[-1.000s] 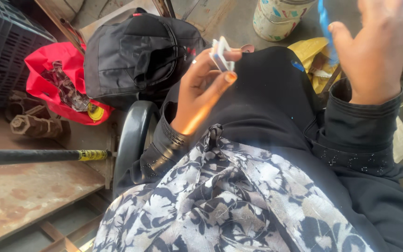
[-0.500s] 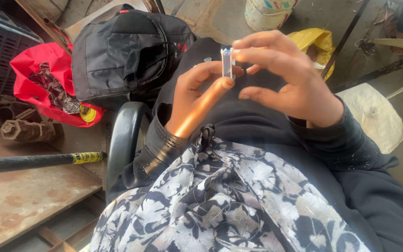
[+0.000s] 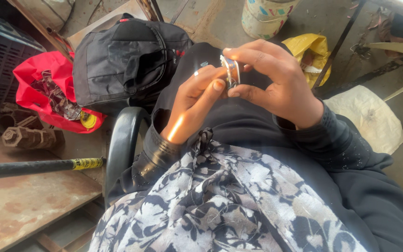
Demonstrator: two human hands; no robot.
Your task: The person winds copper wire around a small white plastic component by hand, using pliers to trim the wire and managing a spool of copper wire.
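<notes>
Both hands meet above my lap around a small silvery white spool-like piece (image 3: pixel 231 71). My left hand (image 3: pixel 197 102) pinches it from the left between thumb and fingers, with a ring on one finger. My right hand (image 3: pixel 276 79) curls over it from the right, fingertips on its top and bottom edges. What the piece is exactly I cannot tell, since fingers cover most of it. Beneath the hands lie my black sleeves and a black-and-white floral cloth (image 3: pixel 225 205) over my lap.
A black backpack (image 3: pixel 122 60) lies to the left, beside a red bag (image 3: pixel 47 88) of scrap. A black chair armrest (image 3: pixel 120 144), a dark rod with yellow label (image 3: pixel 38 166) and rusty metal plate (image 3: pixel 19 205) sit lower left. A paint bucket (image 3: pixel 267 16), yellow bag (image 3: pixel 311 49) and white sack (image 3: pixel 371 116) lie beyond.
My right hand came down from the upper right, where it was raised apart, and closed onto the small piece held by my left hand. Both hands now hold it together.
</notes>
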